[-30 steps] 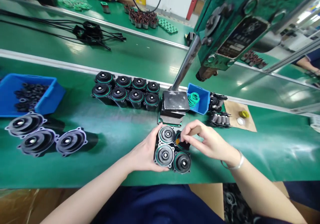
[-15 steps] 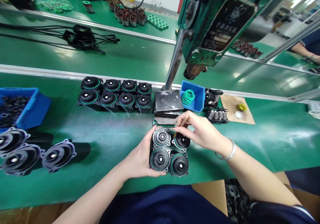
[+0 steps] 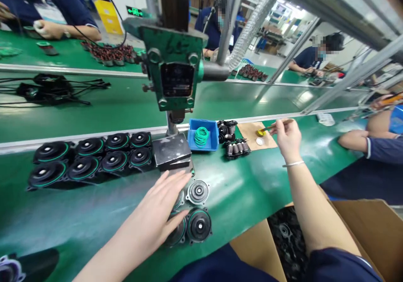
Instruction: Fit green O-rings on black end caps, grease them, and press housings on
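Note:
Four round black motor housings stand in a close group at the bench's near middle; the front right housing carries a green ring. My left hand rests over the left side of this group with its fingers stretched out, partly hiding two housings. Farther right, my right hand pinches a thin brown stick. The stick's far end is at a small yellow pot, on a piece of brown cardboard beside a white cap. Whether the tip is a brush is too small to tell.
Two rows of housings stand at left. A press hangs above a metal block. Behind my housings are a blue bin of green rings and dark rotors. Co-workers sit beyond and at right.
My right hand has moved from the back right housing to the yellow pot, carrying the stick. My left hand has gone from gripping the group's side to lying over it. The view has turned right.

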Motion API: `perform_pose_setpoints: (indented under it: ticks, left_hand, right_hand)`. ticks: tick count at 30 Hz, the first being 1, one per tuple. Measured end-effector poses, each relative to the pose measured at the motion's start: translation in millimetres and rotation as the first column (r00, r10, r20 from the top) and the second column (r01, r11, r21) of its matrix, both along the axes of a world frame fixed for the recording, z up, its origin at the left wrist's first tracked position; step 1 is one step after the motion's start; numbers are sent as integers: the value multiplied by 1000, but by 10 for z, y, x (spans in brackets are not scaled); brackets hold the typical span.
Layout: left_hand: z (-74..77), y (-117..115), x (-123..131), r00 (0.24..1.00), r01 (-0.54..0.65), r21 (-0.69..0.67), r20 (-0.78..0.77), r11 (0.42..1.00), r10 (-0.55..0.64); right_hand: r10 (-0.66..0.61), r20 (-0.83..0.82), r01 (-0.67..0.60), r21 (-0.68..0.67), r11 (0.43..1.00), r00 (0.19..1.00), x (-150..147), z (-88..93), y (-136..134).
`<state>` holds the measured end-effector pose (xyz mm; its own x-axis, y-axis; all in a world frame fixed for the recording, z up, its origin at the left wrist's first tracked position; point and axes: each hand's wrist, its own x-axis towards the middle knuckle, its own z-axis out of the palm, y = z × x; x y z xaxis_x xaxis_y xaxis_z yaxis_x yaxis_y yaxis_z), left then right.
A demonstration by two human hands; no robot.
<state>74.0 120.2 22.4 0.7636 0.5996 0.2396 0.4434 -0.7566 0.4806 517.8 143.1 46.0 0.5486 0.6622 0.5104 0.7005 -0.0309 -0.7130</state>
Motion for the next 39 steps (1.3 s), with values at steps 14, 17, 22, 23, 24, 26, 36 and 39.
perform_pose_setpoints:
  ticks: [14, 17, 22, 23, 24, 26, 36, 39]
  left_hand:
    - [-165, 282, 297, 987, 157, -34, -27, 987, -158]
    - [-170, 275, 314, 989, 145, -41, -24, 989, -146]
    - [-186, 252, 305, 992, 121, -53, -21, 991, -122]
    - [-192, 248, 301, 993, 114, -56, -26, 992, -116]
    - [-199, 246, 298, 994, 105, -62, -34, 993, -107]
    - [-214, 242, 294, 995, 85, -81, -52, 993, -90]
    - [-108, 169, 282, 995, -30, -146, -101, 989, 15]
    - [-56, 147, 295, 996, -27, -184, -92, 983, 10]
  right_hand:
    - [-81, 59, 92, -230, 969, 995, 706, -531, 374]
    - [-83, 62, 95, -231, 968, 995, 741, -548, 382]
    - [-107, 58, 115, -158, 981, 993, 806, -440, 366]
    - [-114, 56, 121, -137, 983, 992, 822, -417, 364]
    - [-120, 52, 126, -119, 985, 991, 838, -402, 362]
    - [-133, 33, 136, -95, 986, 991, 867, -401, 363]
    - [-142, -18, 142, -37, 989, 990, 893, -493, 295]
    - [-137, -11, 137, -8, 990, 990, 871, -454, 266]
